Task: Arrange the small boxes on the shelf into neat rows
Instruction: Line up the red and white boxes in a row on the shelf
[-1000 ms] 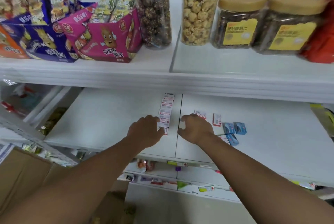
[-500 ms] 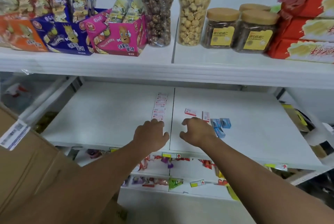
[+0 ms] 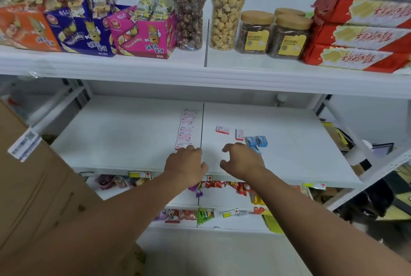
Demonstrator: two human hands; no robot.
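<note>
Both of your hands have stayed near the front of the shelf (image 3: pixel 133 133) since the earlier frames; only your head has pulled back, so more of the shelving shows. Your left hand (image 3: pixel 185 164) rests palm down with its fingertips touching the near end of the row of white-and-red boxes (image 3: pixel 186 130); whether it pinches the nearest box you cannot tell, since the knuckles hide it. Your right hand (image 3: pixel 241 161) hovers with fingers loosely curled and parted, holding nothing.

That row runs straight away from your left fingertips, long axis front to back, just left of the shelf seam. The loose pieces lie beyond and to the right of your right hand: a flat white-and-red box (image 3: pixel 222 130) lying crosswise, another white-and-red box (image 3: pixel 239 134) turned lengthwise, and the blue boxes (image 3: pixel 256 142) just past your right knuckles. Your right hand is clearly the nearer one, so the likely next reach is forward and slightly right, then carry leftward to the row
</note>
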